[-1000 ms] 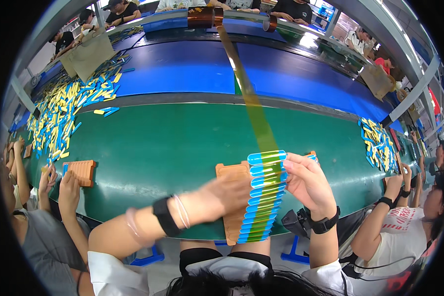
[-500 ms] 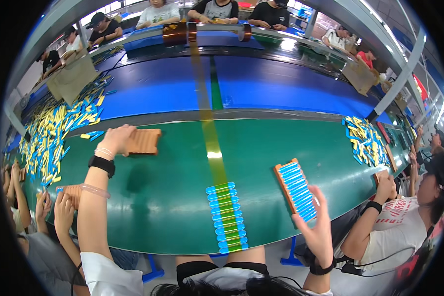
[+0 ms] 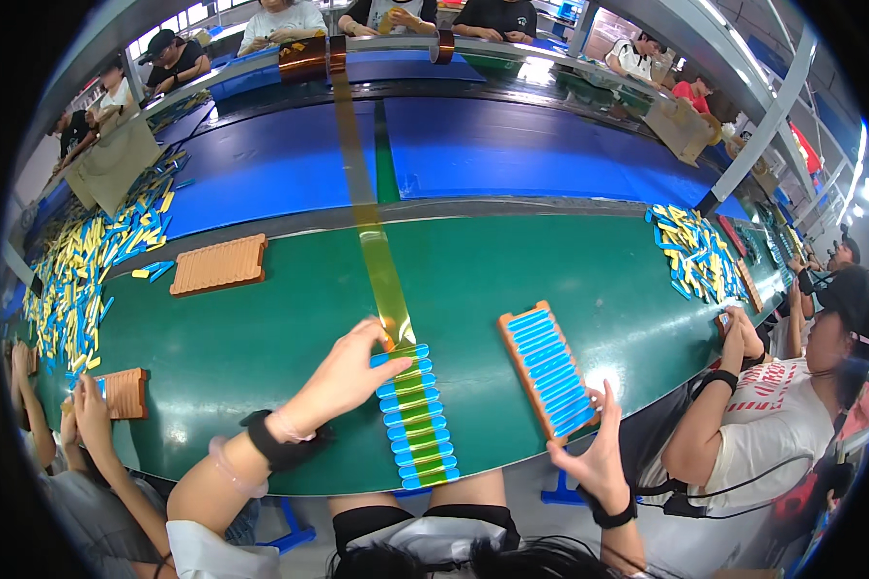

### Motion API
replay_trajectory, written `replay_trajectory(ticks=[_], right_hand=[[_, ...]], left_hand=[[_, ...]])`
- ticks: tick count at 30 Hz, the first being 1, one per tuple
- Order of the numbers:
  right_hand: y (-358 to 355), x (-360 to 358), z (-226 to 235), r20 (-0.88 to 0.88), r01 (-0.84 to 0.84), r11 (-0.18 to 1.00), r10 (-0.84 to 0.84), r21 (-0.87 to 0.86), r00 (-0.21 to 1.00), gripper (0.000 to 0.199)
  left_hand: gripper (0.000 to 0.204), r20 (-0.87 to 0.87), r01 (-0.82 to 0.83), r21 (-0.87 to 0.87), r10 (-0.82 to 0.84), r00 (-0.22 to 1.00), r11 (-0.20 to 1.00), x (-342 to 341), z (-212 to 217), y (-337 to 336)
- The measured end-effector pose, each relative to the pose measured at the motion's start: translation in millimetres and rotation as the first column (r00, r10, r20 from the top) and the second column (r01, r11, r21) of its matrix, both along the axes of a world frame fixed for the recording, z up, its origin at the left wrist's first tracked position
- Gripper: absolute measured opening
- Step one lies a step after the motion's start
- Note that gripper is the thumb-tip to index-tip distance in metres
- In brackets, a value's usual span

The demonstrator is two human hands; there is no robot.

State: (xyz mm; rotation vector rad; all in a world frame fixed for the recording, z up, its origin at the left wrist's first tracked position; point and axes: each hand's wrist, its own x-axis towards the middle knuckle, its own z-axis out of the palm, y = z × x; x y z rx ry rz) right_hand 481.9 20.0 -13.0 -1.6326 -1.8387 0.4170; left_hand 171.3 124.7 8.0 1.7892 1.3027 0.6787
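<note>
A row of blue slim pieces (image 3: pixel 428 422) lies side by side down the green table in front of me. A clear amber tape (image 3: pixel 388 283) runs over their middles from a roll at the back. My left hand (image 3: pixel 343 381) is at the row's far end, thumb stretched along the topmost piece, fingers apart from it beside the tape. To the right lies an orange-brown grooved tray (image 3: pixel 514 349) filled with similar blue pieces. My right hand (image 3: pixel 594 458) grips its near end, thumb at the left corner and fingers along the right edge.
An orange-brown grooved tray (image 3: pixel 219 265) without pieces sits at the far left. Heaps of blue and yellow pieces (image 3: pixel 68 299) lie left and right (image 3: pixel 695 256). Tape rolls (image 3: pixel 304 58) hang on the back rail. Co-workers sit close on both sides and across.
My left hand has let go of the unfilled tray and come right and nearer to the taped row. My right hand has closed onto the filled tray's near end. The view has shifted slightly.
</note>
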Motion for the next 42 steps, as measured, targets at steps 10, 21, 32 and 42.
replay_trajectory(ticks=[10,21,32,42], right_hand=[[-18.6,-123.0,-8.5,0.013,-0.181,0.980,0.181,0.088,0.983,0.100],[45.1,-171.8,57.4,-0.621,-0.475,0.880,0.380,0.013,0.685,0.040],[40.9,-146.0,60.7,-0.849,-0.667,0.719,0.214,-0.198,0.483,0.016],[-43.4,-96.0,-2.2,-0.829,-0.642,0.653,0.039,-0.401,0.557,0.007]], left_hand=[[0.016,0.727,-0.056,-0.530,0.488,0.483,0.846,-62.1,45.5,-51.8],[0.005,0.781,-0.129,-0.363,0.377,0.498,0.923,-57.0,57.9,-61.5],[0.006,0.707,-0.243,-0.252,0.350,0.615,0.937,9.7,32.2,-106.2],[0.014,0.390,-0.247,-0.047,0.246,0.887,0.968,18.8,-10.3,-169.7]])
